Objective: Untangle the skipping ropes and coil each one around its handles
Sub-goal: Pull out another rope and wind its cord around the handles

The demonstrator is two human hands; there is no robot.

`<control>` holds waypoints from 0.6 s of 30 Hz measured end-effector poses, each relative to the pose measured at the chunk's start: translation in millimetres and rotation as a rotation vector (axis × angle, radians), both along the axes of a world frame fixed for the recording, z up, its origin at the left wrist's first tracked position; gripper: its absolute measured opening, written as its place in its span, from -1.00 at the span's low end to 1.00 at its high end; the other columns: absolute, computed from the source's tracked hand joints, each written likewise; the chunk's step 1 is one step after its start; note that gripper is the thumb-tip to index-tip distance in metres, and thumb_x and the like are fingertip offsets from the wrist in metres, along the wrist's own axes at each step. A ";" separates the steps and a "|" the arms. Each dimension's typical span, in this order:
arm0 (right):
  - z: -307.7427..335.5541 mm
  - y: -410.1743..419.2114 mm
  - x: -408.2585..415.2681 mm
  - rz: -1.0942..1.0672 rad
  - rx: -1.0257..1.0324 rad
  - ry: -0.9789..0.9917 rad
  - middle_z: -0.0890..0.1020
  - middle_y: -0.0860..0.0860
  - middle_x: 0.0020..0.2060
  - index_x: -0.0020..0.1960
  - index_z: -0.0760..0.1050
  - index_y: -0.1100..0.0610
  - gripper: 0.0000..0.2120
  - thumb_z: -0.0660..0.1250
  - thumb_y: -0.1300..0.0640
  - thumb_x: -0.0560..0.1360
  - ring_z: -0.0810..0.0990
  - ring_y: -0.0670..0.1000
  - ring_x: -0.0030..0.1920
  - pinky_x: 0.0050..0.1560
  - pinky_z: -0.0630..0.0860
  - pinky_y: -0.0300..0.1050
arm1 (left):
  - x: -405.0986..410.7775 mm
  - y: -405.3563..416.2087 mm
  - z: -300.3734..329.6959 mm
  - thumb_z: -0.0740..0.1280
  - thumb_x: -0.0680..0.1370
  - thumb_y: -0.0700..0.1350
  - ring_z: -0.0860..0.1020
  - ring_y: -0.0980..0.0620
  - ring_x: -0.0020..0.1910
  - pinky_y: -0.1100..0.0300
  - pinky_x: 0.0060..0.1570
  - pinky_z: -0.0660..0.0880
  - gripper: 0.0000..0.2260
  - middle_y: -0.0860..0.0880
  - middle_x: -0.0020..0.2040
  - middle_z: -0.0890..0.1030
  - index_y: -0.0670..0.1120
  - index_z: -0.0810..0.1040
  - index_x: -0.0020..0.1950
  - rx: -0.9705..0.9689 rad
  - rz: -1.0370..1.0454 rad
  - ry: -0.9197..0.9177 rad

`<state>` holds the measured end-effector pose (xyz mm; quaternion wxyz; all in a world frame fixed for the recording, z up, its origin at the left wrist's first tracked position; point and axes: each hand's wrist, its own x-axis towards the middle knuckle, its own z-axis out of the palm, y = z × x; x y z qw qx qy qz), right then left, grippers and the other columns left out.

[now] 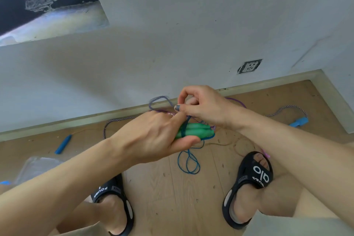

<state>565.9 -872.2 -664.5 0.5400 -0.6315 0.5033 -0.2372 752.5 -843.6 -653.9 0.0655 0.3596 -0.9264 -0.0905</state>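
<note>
Right, mid-wrap on the first rope; left hand (153, 138) grips the pair of green handles (193, 130) side by side, thumb under, index finger laid along the top; right hand (203, 107) sits just above and touching, pinching the blue cord (188, 163) where it crosses the handles. One turn is on; the rest hangs below in slack loops towards the floor (162, 188).

To do this well, I'd say: keep the handles parallel and clamped, let the left index finger pin each turn as it lands; lay turns next to each other, not stacked; feed the slack through the right-hand pinch so tension stays even and the hanging loops don't knot.

Striped rope (159, 99) with its blue handles (63, 143) is on the floor by the wall, well apart at either end, untouched; a purple cord (237, 101) lies tangled behind the hands; can't tell whether the blue cord is clear of that tangle; check before pulling.
</note>
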 end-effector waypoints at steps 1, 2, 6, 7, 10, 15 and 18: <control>-2.6 1.8 2.8 -0.040 0.019 -0.009 0.53 -0.12 -0.57 -0.14 0.48 0.14 -0.88 0.35 0.25 0.56 0.43 -0.19 -0.54 -0.45 0.35 -0.35 | 0.0 -0.7 5.2 0.00 0.53 0.36 0.40 -0.03 -0.43 0.13 -0.41 0.24 -0.49 0.10 -0.35 0.41 -0.05 0.44 -0.01 0.045 0.018 0.047; -7.1 3.1 5.8 -0.080 0.029 -0.012 0.51 -0.12 -0.58 -0.17 0.48 0.11 -0.85 0.35 0.22 0.56 0.41 -0.19 -0.55 -0.47 0.33 -0.31 | 0.7 -2.1 8.7 0.00 0.52 0.37 0.38 0.02 -0.43 0.15 -0.41 0.29 -0.51 0.10 -0.35 0.43 -0.02 0.43 -0.01 0.089 0.041 0.104; -16.5 11.4 20.0 -0.213 0.013 0.033 0.41 -0.17 -0.59 -0.32 0.37 0.07 -0.71 0.24 0.28 0.55 0.33 -0.20 -0.54 -0.43 0.29 -0.26 | 4.4 -14.7 13.6 0.05 0.51 0.38 0.43 0.07 -0.38 0.27 -0.42 0.30 -0.56 0.03 -0.41 0.43 0.02 0.37 -0.15 0.163 0.243 0.237; -15.9 15.4 23.3 -0.235 0.012 0.071 0.43 -0.16 -0.58 -0.31 0.38 0.09 -0.71 0.18 0.25 0.58 0.35 -0.19 -0.53 -0.41 0.31 -0.24 | 5.2 -19.0 13.2 0.05 0.53 0.37 0.44 0.05 -0.37 0.27 -0.40 0.31 -0.53 0.01 -0.41 0.44 -0.03 0.40 -0.14 0.170 0.305 0.236; -15.4 28.3 34.4 -0.240 -0.079 0.137 0.56 -0.04 -0.42 -0.17 0.46 0.17 -0.65 0.06 0.05 0.68 0.52 0.04 -0.35 -0.25 0.43 -0.04 | 8.8 -33.0 7.7 0.05 0.51 0.36 0.43 0.01 -0.39 0.23 -0.42 0.29 -0.49 0.00 -0.43 0.45 -0.09 0.40 -0.17 0.228 0.439 0.203; -14.5 34.5 37.1 -0.123 -0.147 0.206 0.44 -0.07 -0.47 -0.21 0.45 0.11 -0.72 0.18 0.05 0.64 0.38 -0.05 -0.40 -0.37 0.28 -0.21 | 14.5 -44.1 -15.3 0.11 0.57 0.30 0.42 0.00 -0.37 0.17 -0.45 0.22 -0.58 0.02 -0.39 0.45 -0.05 0.36 -0.15 0.248 0.516 0.103; -14.0 39.2 34.1 -0.033 -0.157 0.213 0.41 -0.09 -0.49 -0.20 0.48 0.10 -0.71 0.17 0.03 0.65 0.32 -0.09 -0.43 -0.37 0.25 -0.18 | 28.5 -52.4 -17.2 0.07 0.58 0.31 0.49 -0.09 -0.28 0.08 -0.38 0.33 -0.57 0.00 -0.30 0.50 -0.03 0.40 0.09 0.171 0.555 -0.028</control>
